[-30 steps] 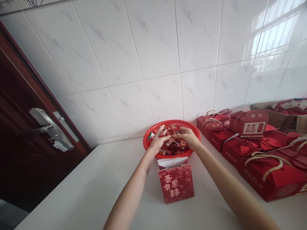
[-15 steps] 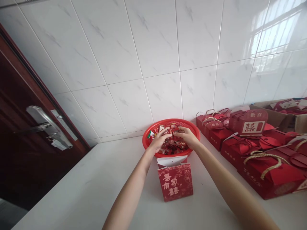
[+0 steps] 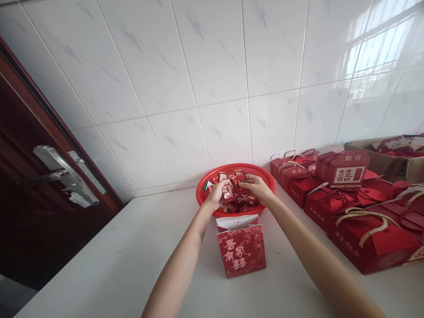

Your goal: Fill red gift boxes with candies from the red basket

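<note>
Over the red plastic basket (image 3: 199,199), my left hand (image 3: 216,195) is turned palm inward, its fingers curled around several red-wrapped candies (image 3: 227,191). Facing it across the basket, my right hand (image 3: 260,189) pinches a red-wrapped candy (image 3: 241,178) with thumb and fingers. More wrapped candies (image 3: 250,199) lie loose in the basket beneath both hands. Between my forearms stands an upright red gift box (image 3: 243,251) with light Chinese characters on its front. Its top flaps are raised, and its inside is mostly hidden.
Red gift boxes (image 3: 367,247) with rope handles are grouped at the right, a smaller rounded box (image 3: 342,170) on top. Behind them sits a cardboard carton (image 3: 400,170) with red items. White tiled wall (image 3: 221,66) backs the white tabletop (image 3: 132,260); a dark door (image 3: 29,185) is at left.
My left hand has rolled so that candies show in its palm. My right hand stays nearly in place, and the gift box stands where it was.
</note>
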Tool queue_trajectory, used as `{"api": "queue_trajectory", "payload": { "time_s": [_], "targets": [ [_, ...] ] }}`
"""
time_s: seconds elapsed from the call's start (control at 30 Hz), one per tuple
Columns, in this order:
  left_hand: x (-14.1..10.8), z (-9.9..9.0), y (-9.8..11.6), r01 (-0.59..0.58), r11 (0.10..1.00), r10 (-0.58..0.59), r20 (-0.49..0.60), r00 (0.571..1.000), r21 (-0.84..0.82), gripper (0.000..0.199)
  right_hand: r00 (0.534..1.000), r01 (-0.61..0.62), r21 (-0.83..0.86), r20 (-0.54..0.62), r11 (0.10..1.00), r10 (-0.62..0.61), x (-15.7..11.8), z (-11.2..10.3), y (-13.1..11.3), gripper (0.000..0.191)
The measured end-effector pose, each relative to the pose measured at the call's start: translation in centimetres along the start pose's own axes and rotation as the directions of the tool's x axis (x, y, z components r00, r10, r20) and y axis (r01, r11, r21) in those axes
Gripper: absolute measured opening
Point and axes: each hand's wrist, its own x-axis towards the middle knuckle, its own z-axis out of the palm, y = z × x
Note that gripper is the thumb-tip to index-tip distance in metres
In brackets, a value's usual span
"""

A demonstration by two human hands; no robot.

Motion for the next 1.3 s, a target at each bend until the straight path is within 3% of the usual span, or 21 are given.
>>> {"api": "queue_trajectory", "payload": {
  "time_s": [0.2,0.57,0.73,0.97,1.3],
  "targets": [
    [0.3,-0.3,-0.1,-0.048,0.999,0.047,-0.056,0.997,-0.014,0.013,0.999,-0.007,-0.015,0.04,1.0,0.007,0.1,-0.1,0.2,0.024],
    [-0.6,0.3,0.7,-0.018,0.999,0.017,-0.042,0.999,-0.031,0.017,0.997,0.002,-0.027,0.08,1.0,0.0,0.0,-0.1,0.3,0.036],
    [0.0,-0.1,0.4,-0.043,0.999,0.042,-0.094,0.995,-0.015,0.021,0.998,0.058,-0.024,0.009,0.998,-0.057,0.0,-0.2,0.4,0.034],
    [1.1,-1.2,-0.4,-0.152,0.986,0.161,-0.17,0.972,0.063,0.012,0.994,0.095,-0.055,-0.057,0.994,-0.098,0.2,-0.2,0.8,0.032],
    [1.4,-1.6,-0.7,-0.254,0.956,0.28,-0.19,0.941,0.149,0.025,0.992,0.11,-0.04,-0.064,0.993,-0.113,0.1,-0.2,0.6,0.028]
  ]
}}
